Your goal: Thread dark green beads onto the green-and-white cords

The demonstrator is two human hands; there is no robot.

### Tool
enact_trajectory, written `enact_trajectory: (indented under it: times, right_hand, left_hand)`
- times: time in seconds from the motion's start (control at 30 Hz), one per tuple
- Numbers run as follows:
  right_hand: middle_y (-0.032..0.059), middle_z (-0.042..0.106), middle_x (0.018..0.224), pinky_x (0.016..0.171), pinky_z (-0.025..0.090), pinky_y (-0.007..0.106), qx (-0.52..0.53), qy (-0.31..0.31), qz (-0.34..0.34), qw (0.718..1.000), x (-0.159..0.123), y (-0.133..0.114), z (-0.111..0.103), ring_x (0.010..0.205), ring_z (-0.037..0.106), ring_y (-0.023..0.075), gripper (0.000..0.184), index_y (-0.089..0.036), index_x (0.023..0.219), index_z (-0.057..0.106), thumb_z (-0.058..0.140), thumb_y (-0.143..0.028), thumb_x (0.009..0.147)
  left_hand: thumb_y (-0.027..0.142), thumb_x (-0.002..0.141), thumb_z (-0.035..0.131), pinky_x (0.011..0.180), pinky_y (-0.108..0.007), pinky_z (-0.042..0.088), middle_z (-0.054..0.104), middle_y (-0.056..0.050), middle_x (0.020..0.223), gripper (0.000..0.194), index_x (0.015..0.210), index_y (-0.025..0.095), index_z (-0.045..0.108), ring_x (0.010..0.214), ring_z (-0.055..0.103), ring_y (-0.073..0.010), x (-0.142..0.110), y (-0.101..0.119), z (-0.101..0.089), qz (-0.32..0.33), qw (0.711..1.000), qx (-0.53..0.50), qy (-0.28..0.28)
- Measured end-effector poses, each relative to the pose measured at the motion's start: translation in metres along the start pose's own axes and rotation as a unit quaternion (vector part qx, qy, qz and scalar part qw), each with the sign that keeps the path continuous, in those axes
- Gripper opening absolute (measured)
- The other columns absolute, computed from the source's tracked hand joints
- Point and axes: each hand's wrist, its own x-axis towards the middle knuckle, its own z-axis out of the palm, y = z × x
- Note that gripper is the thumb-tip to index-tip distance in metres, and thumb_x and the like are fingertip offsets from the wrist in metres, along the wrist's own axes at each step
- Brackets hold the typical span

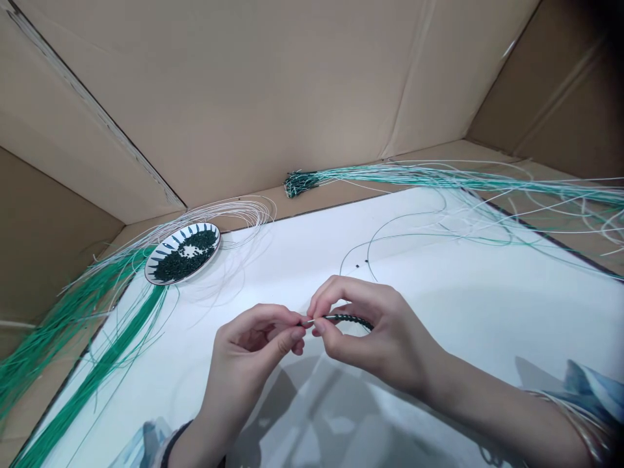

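While both hands meet low over a white sheet (439, 292), the L hand (246, 357) and R hand (375, 331) pinch a short beaded wire (348, 318) between them; its dark green beads run in a slight curve to the right, w/ a bare silvery end poking out left; L thumb & index fingertips (297, 333) are closed together on that bare end, the other L fingers curled in below; R thumb & index fingertips (318, 325) are clamped on the wire just beside them, near the first beads, the rest of the strand lying past those tips, in front of the R fingers; two loose dark beads (361, 263) sit on the sheet near a thin green wire (370, 244), up from the R hand; farther left, a patterned blue-and-white plate (182, 235) holds a heap of dark green beads (184, 260); white wires (244, 211) curve behind it, a long green wire bundle (92, 364) lies down the left side, & a teal-and-white bundle (390, 174) runs along the far edge; cardboard walls (219, 97) surround it all.
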Motion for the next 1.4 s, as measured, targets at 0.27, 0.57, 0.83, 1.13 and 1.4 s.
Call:
enact_trajectory:
  times: [0.27, 0.57, 0.83, 1.13, 1.4]
  right_hand:
    - [0.0018, 0.068, 0.081, 0.07, 0.058, 0.03, -0.05, 0.013, -0.054, 0.997, 0.002, -0.001, 0.0, 0.076, 0.068, 0.0168, 0.012, -0.022, 0.073, 0.061, 0.061, -0.011, 0.08]
    - [0.003, 0.067, 0.079, 0.067, 0.055, 0.026, -0.095, 0.013, -0.13, 0.987, 0.0, 0.003, -0.001, 0.074, 0.063, 0.0151, 0.016, -0.02, 0.075, 0.06, 0.062, -0.005, 0.08]
    - [0.005, 0.067, 0.077, 0.068, 0.053, 0.027, -0.133, 0.001, -0.193, 0.972, 0.002, 0.004, -0.002, 0.072, 0.062, 0.0152, 0.017, -0.018, 0.074, 0.061, 0.061, -0.001, 0.079]
    - [0.0039, 0.066, 0.082, 0.07, 0.055, 0.026, -0.13, -0.001, -0.225, 0.966, 0.003, 0.013, -0.005, 0.074, 0.063, 0.0149, 0.019, -0.017, 0.081, 0.064, 0.062, 0.001, 0.077]
    - [0.0049, 0.065, 0.08, 0.071, 0.053, 0.025, -0.135, -0.017, -0.206, 0.969, 0.005, 0.013, -0.006, 0.076, 0.062, 0.0145, 0.014, -0.013, 0.081, 0.066, 0.061, 0.0, 0.082]
  left_hand:
    - [0.016, 0.076, 0.087, 0.061, -0.015, 0.057, 0.081, 0.002, 0.073, 0.009, 0.076, 0.023, 0.082, 0.058, 0.069, -0.0089, -0.002, -0.001, 0.001, -0.009, 1.0, -0.024, 0.003]
    - [0.019, 0.075, 0.088, 0.063, -0.016, 0.058, 0.083, 0.003, 0.074, 0.014, 0.084, 0.026, 0.079, 0.06, 0.071, -0.0094, -0.001, -0.002, -0.001, -0.021, 0.999, -0.033, -0.005]
    - [0.012, 0.074, 0.085, 0.067, -0.015, 0.059, 0.083, 0.004, 0.074, 0.017, 0.081, 0.025, 0.077, 0.069, 0.076, -0.0125, -0.005, -0.001, 0.011, 0.063, 0.994, 0.048, 0.069]
    - [0.003, 0.081, 0.076, 0.077, -0.01, 0.057, 0.083, 0.012, 0.084, 0.03, 0.092, 0.031, 0.074, 0.08, 0.078, -0.0075, -0.005, -0.007, 0.001, 0.17, 0.965, 0.197, 0.033]
    - [0.004, 0.084, 0.073, 0.079, -0.014, 0.056, 0.081, 0.011, 0.088, 0.031, 0.095, 0.032, 0.075, 0.081, 0.075, -0.0086, -0.006, -0.01, -0.006, 0.189, 0.95, 0.247, 0.004]
